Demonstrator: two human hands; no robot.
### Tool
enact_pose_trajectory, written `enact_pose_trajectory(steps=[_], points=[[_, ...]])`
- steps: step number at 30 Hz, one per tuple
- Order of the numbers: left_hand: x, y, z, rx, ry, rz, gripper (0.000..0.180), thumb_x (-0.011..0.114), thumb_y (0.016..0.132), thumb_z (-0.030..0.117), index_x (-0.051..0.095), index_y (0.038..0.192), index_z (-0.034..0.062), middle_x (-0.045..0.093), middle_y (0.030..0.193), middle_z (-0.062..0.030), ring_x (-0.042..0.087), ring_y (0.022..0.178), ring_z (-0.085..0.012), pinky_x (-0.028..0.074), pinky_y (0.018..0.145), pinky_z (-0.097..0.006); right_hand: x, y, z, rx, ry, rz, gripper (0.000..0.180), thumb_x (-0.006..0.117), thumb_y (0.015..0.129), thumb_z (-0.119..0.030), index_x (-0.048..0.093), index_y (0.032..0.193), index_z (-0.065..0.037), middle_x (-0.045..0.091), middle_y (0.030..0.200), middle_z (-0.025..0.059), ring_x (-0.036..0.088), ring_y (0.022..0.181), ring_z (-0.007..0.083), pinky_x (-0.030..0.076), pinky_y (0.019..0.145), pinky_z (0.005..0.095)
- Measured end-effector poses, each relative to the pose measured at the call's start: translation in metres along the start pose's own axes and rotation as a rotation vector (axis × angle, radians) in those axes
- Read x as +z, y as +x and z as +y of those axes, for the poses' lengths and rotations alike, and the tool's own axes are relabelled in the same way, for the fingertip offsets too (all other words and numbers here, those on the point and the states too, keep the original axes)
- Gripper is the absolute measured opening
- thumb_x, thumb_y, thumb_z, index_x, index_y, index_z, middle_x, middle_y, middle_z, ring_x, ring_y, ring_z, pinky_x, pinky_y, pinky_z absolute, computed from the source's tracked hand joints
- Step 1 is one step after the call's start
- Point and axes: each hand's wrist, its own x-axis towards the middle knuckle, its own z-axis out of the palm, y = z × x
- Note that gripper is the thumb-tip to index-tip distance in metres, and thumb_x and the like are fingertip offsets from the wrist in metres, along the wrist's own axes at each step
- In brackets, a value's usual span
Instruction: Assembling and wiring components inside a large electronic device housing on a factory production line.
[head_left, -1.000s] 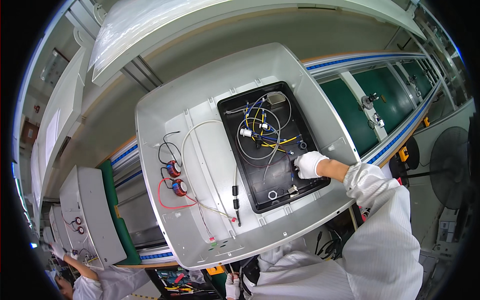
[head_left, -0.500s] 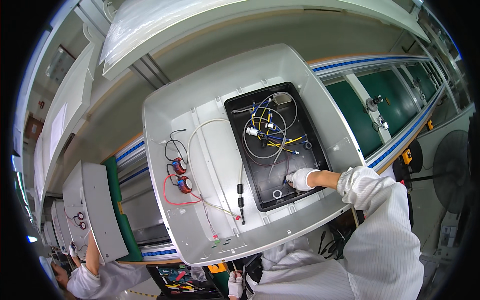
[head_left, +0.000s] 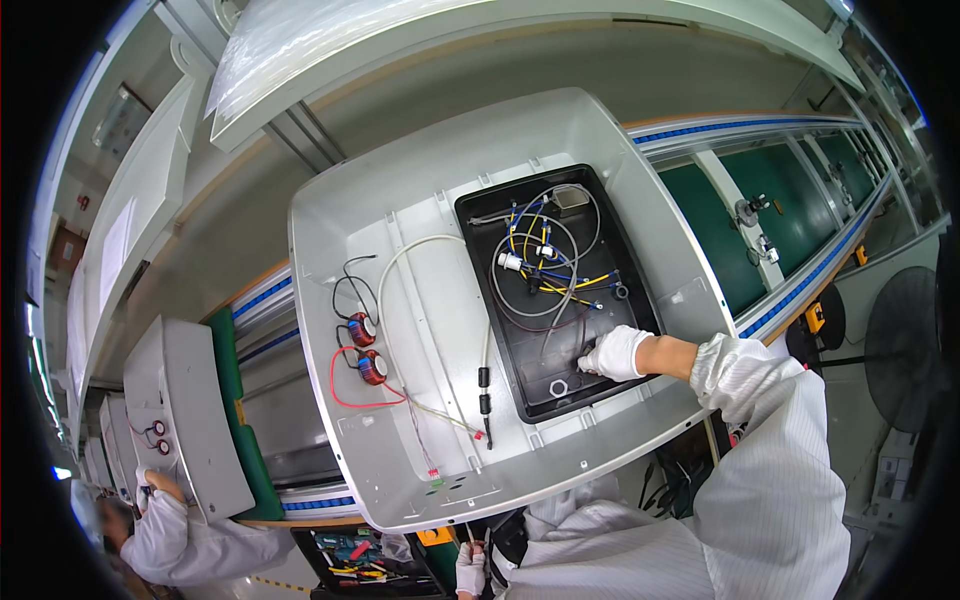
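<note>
My right hand [head_left: 616, 355], in a white glove with bare wrist, reaches into a black tray [head_left: 527, 372]. Its fingers are pressed together near the tray floor, and what they hold, if anything, is hidden. Beside them lies a pale nut-like ring [head_left: 558, 388]. Farther up the tray are a coiled grey cable [head_left: 577, 262], yellow and blue wires [head_left: 598, 279], a white connector [head_left: 510, 261] and a metal block [head_left: 571, 197]. My left hand [head_left: 470, 572], also gloved, is low at the bottom edge, below the grey housing, its fingers closed round something thin I cannot make out.
The tray sits inside a large grey housing [head_left: 400, 500]. Two red-and-black wound coils [head_left: 372, 368] and a white cable [head_left: 384, 290] lie at its left. A tool box [head_left: 365, 560] is below; a conveyor [head_left: 790, 200] runs right. A co-worker [head_left: 180, 540] handles another grey housing [head_left: 190, 420].
My right hand has shifted slightly right and up within the tray. The whole view has moved a little. At lower left, the co-worker's arm has bent and moved.
</note>
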Motion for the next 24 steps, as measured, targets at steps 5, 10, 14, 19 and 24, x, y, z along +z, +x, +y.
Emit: enact_pose_trajectory(steps=[5, 10, 14, 19, 24], points=[[-0.002, 0.0, -0.001, 0.046, -0.007, 0.02, 0.019, 0.048, 0.092, 0.02, 0.056, 0.1, 0.0045, 0.049, 0.07, 0.001, 0.04, 0.059, -0.0073, 0.035, 0.05, -0.023, -0.008, -0.016, 0.015, -0.006, -0.074, 0.162, 0.016, 0.047, 0.084, -0.02, 0.054, 0.097, -0.014, 0.062, 0.075, 0.0157, 0.061, 0.071, 0.0348, 0.047, 0.062, 0.0443], [-0.009, 0.007, -0.019, 0.139, 0.039, 0.055, 0.018, 0.048, 0.092, 0.021, 0.055, 0.097, 0.0056, 0.048, 0.069, 0.0022, 0.039, 0.058, -0.0065, 0.034, 0.049, -0.022, -0.011, -0.018, 0.019, 0.37, 0.878, 0.438, 0.022, 0.041, 0.093, -0.023, 0.049, 0.094, -0.002, 0.064, 0.085, 0.011, 0.063, 0.06, 0.0228, 0.048, 0.059, 0.0355], [-0.009, 0.005, -0.005, 0.043, 0.004, -0.049, 0.014, 0.047, 0.093, 0.018, 0.054, 0.092, 0.006, 0.046, 0.068, 0.0027, 0.039, 0.059, -0.0069, 0.035, 0.05, -0.022, 0.025, 0.002, 0.025, 0.266, 1.292, 0.404, 0.019, 0.04, 0.094, -0.02, 0.047, 0.093, -0.002, 0.061, 0.091, 0.0119, 0.063, 0.06, 0.0251, 0.049, 0.063, 0.0316], [-0.008, 0.007, -0.003, 0.028, 0.104, -0.041, 0.014, 0.049, 0.093, 0.017, 0.057, 0.092, 0.0062, 0.049, 0.072, 0.0048, 0.039, 0.066, -0.0035, 0.034, 0.06, -0.018, 0.05, 0.027, 0.029, 0.094, 0.972, 0.324, 0.015, 0.043, 0.093, -0.019, 0.048, 0.089, -0.006, 0.062, 0.079, 0.0085, 0.062, 0.059, 0.0176, 0.048, 0.062, 0.0292], [-0.006, 0.004, -0.002, 0.02, 0.045, -0.003, 0.015, 0.049, 0.091, 0.02, 0.056, 0.092, 0.0068, 0.05, 0.072, 0.0009, 0.044, 0.065, -0.009, 0.038, 0.057, -0.023, 0.028, 0.026, 0.014, 0.186, 1.132, 0.254, 0.013, 0.039, 0.092, -0.014, 0.047, 0.088, -0.004, 0.06, 0.073, 0.0084, 0.059, 0.051, 0.0171, 0.047, 0.052, 0.0291]])
